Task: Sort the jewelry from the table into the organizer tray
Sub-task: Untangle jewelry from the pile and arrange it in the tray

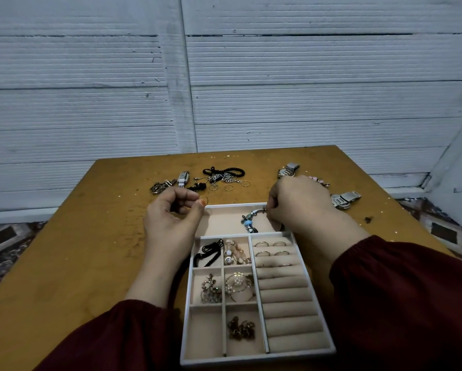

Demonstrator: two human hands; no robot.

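While right hand (299,202) pinches one end of a beaded charm bracelet (249,223) over the wide far compartment of the organizer tray (259,356), step in hand = lay it down flat. Advice: lower till beads rest on the lining, then release; keep chain inside the rim, w/o draping over the divider.

Left hand (171,218): thumb + forefinger closed on a thin gold ring (203,200), just beyond tray's far-left corner. Likely dest.: ring rolls (283,283), right side; 4 rings seated in far rows, nearer rows free.

Tray contents: black cord, watch/bracelets, earrings, pearl hoop, dark cluster; near-left cell bare.

Still on table (64,263): chains + black band (224,174), 3 loose rings, metal watches (344,200) far right, pink item partly hidden behind right hand.

Obstruction: both forearms cross tray edges; sleeve could snag.
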